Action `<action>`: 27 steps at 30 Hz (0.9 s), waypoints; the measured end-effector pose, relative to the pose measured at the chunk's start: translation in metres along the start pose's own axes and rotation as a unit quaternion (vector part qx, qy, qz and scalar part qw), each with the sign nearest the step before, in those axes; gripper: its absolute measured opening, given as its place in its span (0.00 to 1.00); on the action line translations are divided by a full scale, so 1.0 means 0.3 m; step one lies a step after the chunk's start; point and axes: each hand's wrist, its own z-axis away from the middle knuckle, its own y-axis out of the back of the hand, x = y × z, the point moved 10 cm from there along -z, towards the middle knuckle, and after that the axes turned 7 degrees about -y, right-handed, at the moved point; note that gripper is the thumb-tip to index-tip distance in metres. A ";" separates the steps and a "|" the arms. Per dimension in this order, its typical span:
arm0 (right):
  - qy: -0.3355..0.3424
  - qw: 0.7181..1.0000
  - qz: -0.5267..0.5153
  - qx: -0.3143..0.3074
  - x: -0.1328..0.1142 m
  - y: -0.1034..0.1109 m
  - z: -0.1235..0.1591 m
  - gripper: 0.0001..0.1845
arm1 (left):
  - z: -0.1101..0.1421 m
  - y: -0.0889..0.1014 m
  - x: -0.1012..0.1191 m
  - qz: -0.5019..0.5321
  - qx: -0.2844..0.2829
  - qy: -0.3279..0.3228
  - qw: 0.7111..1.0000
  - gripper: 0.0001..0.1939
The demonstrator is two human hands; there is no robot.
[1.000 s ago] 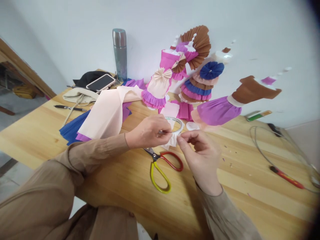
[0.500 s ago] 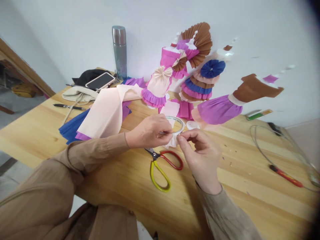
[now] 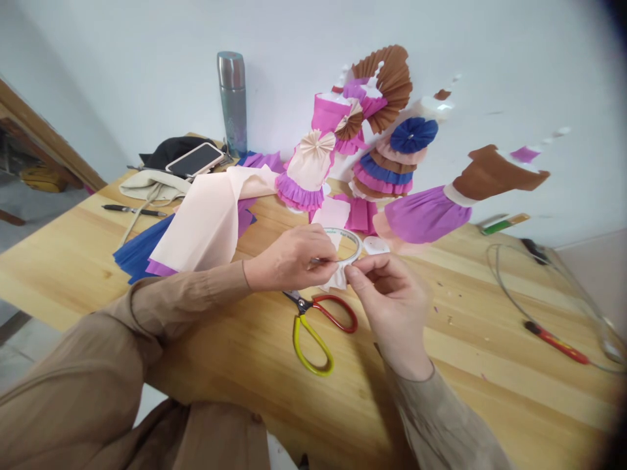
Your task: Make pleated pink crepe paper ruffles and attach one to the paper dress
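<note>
Between my two hands is a small gathered strip of pale crepe paper (image 3: 337, 279), in front of a roll of tape (image 3: 356, 246). My left hand (image 3: 294, 258) is closed in a pinch at the strip's left end; its fingers hide most of what they grip. On the other side, the thumb and index finger of my right hand (image 3: 392, 300) pinch the strip's right end, close to the tape roll's rim. Scissors (image 3: 304, 305) with one red and one yellow handle lie on the table just below, blades partly under my left hand.
Several paper-dressed figures (image 3: 414, 166) stand along the wall. At left lie crepe paper sheets (image 3: 200, 222), a pen (image 3: 133, 210), a phone (image 3: 194, 158) and an upright flask (image 3: 232, 104). A red-handled tool with a cord (image 3: 556, 342) rests at right.
The view shifts very slightly. Both hands stay at the strip in nearly the same pinch, and the pleats between them look a little different.
</note>
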 end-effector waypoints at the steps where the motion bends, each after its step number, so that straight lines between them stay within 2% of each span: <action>1: -0.001 1.000 -0.007 0.004 0.000 0.003 0.000 0.07 | -0.001 0.001 0.003 0.000 -0.001 -0.002 1.000 0.12; 5: -0.013 0.999 -0.029 0.029 0.012 0.017 -0.003 0.12 | -0.002 0.002 0.004 -0.002 -0.007 -0.001 1.000 0.12; 8: -0.033 0.998 -0.052 0.017 0.037 0.010 -0.010 0.14 | -0.002 0.003 0.006 -0.001 0.000 -0.014 1.000 0.11; 13: -0.144 0.972 -0.174 -0.069 0.120 -0.054 -0.018 0.18 | -0.001 -0.013 0.011 0.017 -0.013 -0.054 0.998 0.10; 15: -0.179 0.958 -0.200 -0.103 0.142 -0.075 -0.019 0.18 | -0.001 -0.016 -0.001 0.018 -0.024 -0.042 0.999 0.10; 17: -0.180 0.954 -0.207 -0.121 0.142 -0.073 -0.024 0.17 | -0.001 -0.015 -0.017 0.017 -0.033 -0.018 0.999 0.09; 19: -0.145 0.966 -0.182 -0.113 0.123 -0.043 -0.036 0.18 | 0.000 -0.014 -0.028 0.023 -0.042 0.001 0.999 0.09; 21: -0.073 0.989 -0.116 -0.052 0.078 0.023 -0.049 0.18 | 0.000 -0.018 -0.030 0.033 -0.053 0.005 0.998 0.10; 23: 0.014 1.000 -0.014 0.007 0.008 0.077 -0.048 0.11 | 0.001 -0.023 -0.025 0.043 -0.063 -0.001 0.997 0.10; 24: 0.051 0.998 0.039 0.005 -0.027 0.078 -0.045 0.06 | 0.002 -0.026 -0.022 0.048 -0.068 -0.006 0.997 0.10; 25: 0.080 0.993 0.086 -0.025 -0.054 0.057 -0.042 0.02 | 0.003 -0.029 -0.018 0.055 -0.073 -0.011 0.996 0.10; 27: 0.110 0.973 0.141 -0.147 -0.079 -0.020 -0.030 0.08 | 0.005 -0.033 -0.012 0.073 -0.080 -0.019 0.994 0.10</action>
